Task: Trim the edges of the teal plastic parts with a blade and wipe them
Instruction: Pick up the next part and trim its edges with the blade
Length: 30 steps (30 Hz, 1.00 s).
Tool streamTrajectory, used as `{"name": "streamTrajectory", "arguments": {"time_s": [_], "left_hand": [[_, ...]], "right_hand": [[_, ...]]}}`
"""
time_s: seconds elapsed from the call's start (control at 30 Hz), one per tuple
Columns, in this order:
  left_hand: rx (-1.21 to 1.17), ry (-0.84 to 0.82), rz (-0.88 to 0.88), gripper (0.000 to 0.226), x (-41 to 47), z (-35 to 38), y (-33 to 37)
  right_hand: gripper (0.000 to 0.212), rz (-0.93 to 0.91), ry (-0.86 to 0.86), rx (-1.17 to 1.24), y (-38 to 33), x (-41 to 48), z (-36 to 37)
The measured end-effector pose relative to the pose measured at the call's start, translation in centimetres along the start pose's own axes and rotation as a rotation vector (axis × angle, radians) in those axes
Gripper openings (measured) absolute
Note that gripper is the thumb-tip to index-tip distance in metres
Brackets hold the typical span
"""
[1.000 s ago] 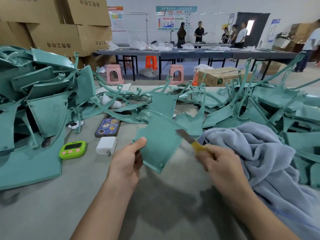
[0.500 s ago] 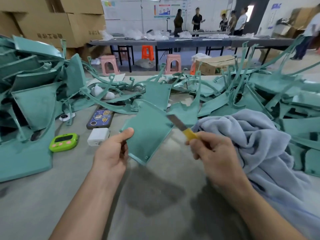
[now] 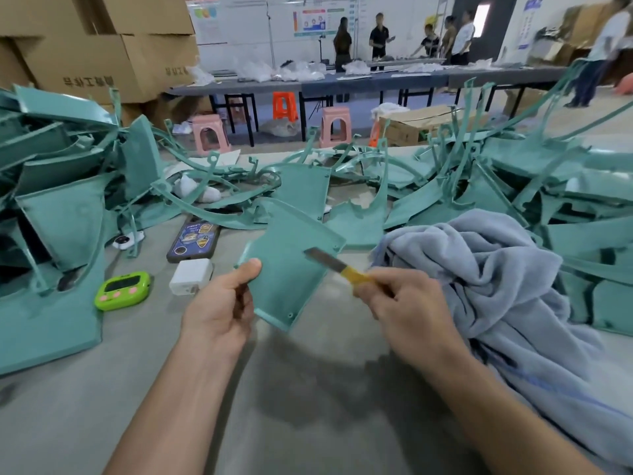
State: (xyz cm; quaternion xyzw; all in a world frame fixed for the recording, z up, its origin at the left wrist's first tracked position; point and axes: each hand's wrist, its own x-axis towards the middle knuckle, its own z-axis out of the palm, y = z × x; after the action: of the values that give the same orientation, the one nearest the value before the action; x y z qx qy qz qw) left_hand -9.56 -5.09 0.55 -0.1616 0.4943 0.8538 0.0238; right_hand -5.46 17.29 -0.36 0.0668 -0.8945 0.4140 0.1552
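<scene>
One teal plastic panel [image 3: 287,282] in grip; one yellow-handled blade [image 3: 337,265] across it. Heaped left, beyond, right of grip: loose teal parts [image 3: 68,217], too many to count. One grey-blue towel [image 3: 496,286] right. Left of grip: one phone [image 3: 193,240], one white charger [image 3: 190,275], one green timer [image 3: 123,291]. Far beyond: two pink stools [image 3: 209,135], at least six people [image 3: 378,36].

teal plastic part [image 3: 291,269], yellow-handled blade [image 3: 337,265], grey-blue towel [image 3: 496,286], lime-green timer [image 3: 123,290]

On the table [image 3: 308,389], the phone [image 3: 193,242] lies behind the charger [image 3: 190,276], timer [image 3: 123,290] left of those 2 (cloth [image 3: 496,286] at right).
</scene>
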Motion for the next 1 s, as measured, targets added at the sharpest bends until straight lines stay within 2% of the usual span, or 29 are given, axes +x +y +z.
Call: {"name": "streamTrajectory", "arguments": {"time_s": [0.07, 0.1, 0.17, 0.23, 0.27, 0.37, 0.43, 0.47, 0.53, 0.6, 0.63, 0.67, 0.73, 0.77, 0.8, 0.87, 0.9, 0.93, 0.97, 1.0], "left_hand": [[-0.002, 0.003, 0.017, 0.012, 0.1, -0.1, 0.2], [0.002, -0.005, 0.012, 0.012, 0.2, 0.0, 0.3], [-0.001, -0.009, -0.008, 0.012, 0.3, 0.1, 0.6], [-0.027, 0.005, -0.008, 0.012, 0.4, 0.0, 0.8], [-0.038, 0.016, 0.011, 0.012, 0.4, -0.2, 0.8], [-0.036, 0.033, 0.078, 0.029, 0.6, -0.7, 0.9], [-0.041, 0.036, 0.084, 0.026, 0.6, -0.7, 0.9], [-0.042, 0.04, 0.075, 0.019, 0.7, -0.6, 0.9], [-0.049, 0.039, 0.038, 0.011, 0.6, -0.2, 0.8], [-0.063, 0.034, 0.009, 0.01, 0.5, -0.1, 0.5], [-0.071, 0.03, 0.0, 0.011, 0.4, -0.1, 0.4], [-0.067, 0.027, -0.006, 0.011, 0.2, -0.1, 0.4], [-0.04, 0.014, -0.028, 0.011, 0.0, -0.1, 0.4], [-0.033, 0.006, -0.043, 0.011, -0.1, -0.1, 0.3], [-0.033, 0.002, -0.052, 0.011, -0.1, -0.1, 0.3], [-0.036, -0.007, -0.066, 0.012, 0.0, -0.2, 0.3], [-0.033, -0.018, -0.073, 0.011, 0.0, -0.1, 0.4], [-0.02, -0.03, -0.072, 0.009, 0.1, -0.2, 0.4], [0.001, -0.036, -0.059, 0.007, 0.2, -0.3, 0.5], [0.023, -0.029, -0.034, 0.008, 0.5, -0.6, 0.5]], "right_hand": [[0.034, 0.091, 0.219, -0.104, 0.5, 0.2, -1.0], [0.036, 0.064, 0.217, -0.071, 0.7, -0.3, -1.3], [0.041, -0.047, 0.027, 0.09, 0.3, -1.2, -1.3], [0.04, -0.099, -0.136, 0.099, 0.0, -1.4, -0.9], [0.038, -0.088, -0.119, 0.077, 0.2, -1.1, -0.8], [0.037, 0.088, 0.146, 0.067, 1.4, 0.1, -0.8], [0.033, 0.128, 0.23, 0.225, 1.8, 0.1, -1.0], [0.028, 0.094, 0.211, 0.339, 1.6, -0.1, -1.0], [0.019, -0.023, 0.03, 0.418, 0.4, -0.8, -0.9], [0.016, -0.138, -0.233, 0.226, -0.5, -1.5, -0.5], [0.017, -0.165, -0.262, 0.104, -0.4, -1.5, -0.3], [0.021, -0.132, -0.18, 0.043, 0.0, -1.0, -0.2], [0.028, 0.038, 0.126, 0.02, 1.0, 0.1, -0.7], [0.03, 0.107, 0.231, 0.054, 1.4, 0.4, -1.1], [0.032, 0.113, 0.262, 0.138, 1.6, 0.2, -1.4], [0.027, -0.004, 0.118, 0.305, 0.9, -0.6, -1.4], [0.023, -0.077, -0.012, 0.268, 0.2, -1.1, -1.1], [0.022, -0.132, -0.097, 0.131, -0.2, -1.4, -0.8], [0.023, -0.156, -0.103, -0.012, -0.1, -1.2, -0.4], [0.024, -0.113, -0.015, -0.104, 0.4, -0.5, -0.3]]}}
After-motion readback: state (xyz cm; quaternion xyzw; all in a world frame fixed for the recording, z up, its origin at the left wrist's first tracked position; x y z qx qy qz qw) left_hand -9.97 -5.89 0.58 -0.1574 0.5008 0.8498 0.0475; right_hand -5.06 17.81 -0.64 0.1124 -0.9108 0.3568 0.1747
